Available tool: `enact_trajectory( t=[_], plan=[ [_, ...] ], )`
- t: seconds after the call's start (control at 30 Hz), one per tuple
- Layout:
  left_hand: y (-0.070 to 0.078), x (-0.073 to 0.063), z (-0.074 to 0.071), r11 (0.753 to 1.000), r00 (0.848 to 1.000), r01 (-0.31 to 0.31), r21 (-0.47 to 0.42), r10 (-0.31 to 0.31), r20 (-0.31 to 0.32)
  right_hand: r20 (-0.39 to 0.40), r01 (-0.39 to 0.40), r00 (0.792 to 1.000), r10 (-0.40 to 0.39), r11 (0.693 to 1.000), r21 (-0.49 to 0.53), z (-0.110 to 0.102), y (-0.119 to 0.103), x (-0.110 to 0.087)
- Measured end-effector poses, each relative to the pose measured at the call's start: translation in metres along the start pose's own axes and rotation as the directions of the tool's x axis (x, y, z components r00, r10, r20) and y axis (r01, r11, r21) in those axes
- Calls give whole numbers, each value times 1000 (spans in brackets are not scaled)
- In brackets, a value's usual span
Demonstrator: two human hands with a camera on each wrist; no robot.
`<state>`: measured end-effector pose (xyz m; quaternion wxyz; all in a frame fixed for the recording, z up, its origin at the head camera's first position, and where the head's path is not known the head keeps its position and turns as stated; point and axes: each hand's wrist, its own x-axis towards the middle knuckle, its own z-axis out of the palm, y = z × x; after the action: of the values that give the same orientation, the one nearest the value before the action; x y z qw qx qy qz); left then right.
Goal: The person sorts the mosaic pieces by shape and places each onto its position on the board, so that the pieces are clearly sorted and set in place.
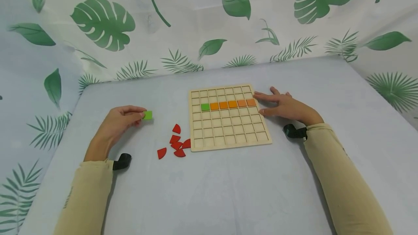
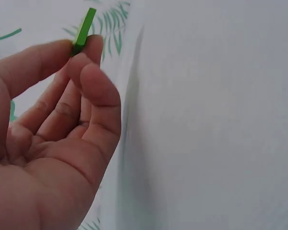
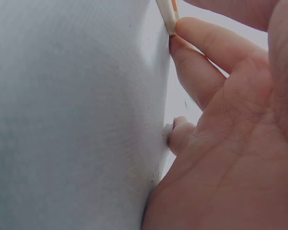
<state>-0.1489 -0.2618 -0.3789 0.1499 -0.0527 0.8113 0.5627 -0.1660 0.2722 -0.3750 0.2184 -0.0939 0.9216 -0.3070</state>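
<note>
Between thumb and fingertips, my left hand (image 1: 122,119) pinches a green square tile (image 1: 148,115), left of the wooden grid board (image 1: 231,140). The left wrist view shows the same tile (image 2: 84,29) edge-on above the fingertips. On the board, one row carries a green tile (image 1: 205,107), several orange tiles (image 1: 223,105) and lighter orange ones (image 1: 250,102) at its right end. My right hand (image 1: 287,107) rests at the board's right edge with fingers extended. In the right wrist view, its fingertips touch the board's edge (image 3: 168,18).
Several red quarter-circle pieces (image 1: 176,145) lie loose on the white tablecloth (image 1: 209,191), just left of the board's lower corner; one touches its edge. A leaf-printed cloth (image 1: 183,35) hangs behind the table. Black wrist cameras (image 1: 122,161) sit at both cuffs.
</note>
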Motion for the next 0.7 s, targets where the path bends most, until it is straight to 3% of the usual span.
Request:
enact_trajectory(
  t=[0.33,0.5,0.7],
  plan=[
    [17,-1,6,993,999,-39,-108,37,-17,1,31,1000,-31,1000,-3,-1,2,1],
    [29,-1,9,967,996,-89,-238,86,-24,-2,49,999,-49,999,-15,-3,2,1],
    [41,2,17,941,991,-134,-309,128,-42,3,78,997,-78,997,-20,-3,1,-1]
  ],
)
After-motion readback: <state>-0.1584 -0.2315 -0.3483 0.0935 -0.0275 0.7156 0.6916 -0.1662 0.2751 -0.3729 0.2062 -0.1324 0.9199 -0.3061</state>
